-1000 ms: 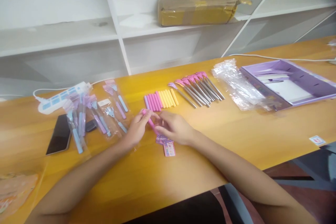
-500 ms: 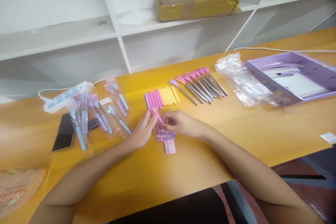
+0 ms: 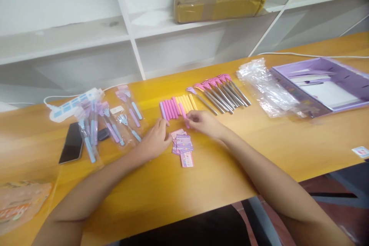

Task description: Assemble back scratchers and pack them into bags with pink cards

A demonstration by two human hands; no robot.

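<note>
Between thumb and fingers, my right hand point(image 3: 201, 123) grips one pink handle sleeve point(image 3: 182, 111), its far end over the yellow sleeves point(image 3: 187, 103). Beside these lies a row of pink sleeves point(image 3: 170, 108) with a lilac one at its left end. My left hand point(image 3: 155, 138) rests just in front of that row, thumb and forefinger apart, holding nothing. Small printed cards point(image 3: 184, 144) lie in an overlapping pile between my hands. To the back right, several metal rods with pink hand-shaped heads, like back scratchers point(image 3: 220, 92), lie side by side.
Bagged back scratchers point(image 3: 92, 123) lie at left near a power strip point(image 3: 75, 103) and a phone point(image 3: 71, 144). Clear plastic bags point(image 3: 268, 88) lie beside a purple box point(image 3: 323, 103) at right. A taped carton point(image 3: 221, 2) sits on the shelf behind.
My right hand has moved up and right with the pink sleeve, away from my left hand. My left hand has let go of the sleeve. The cards are now more exposed.
</note>
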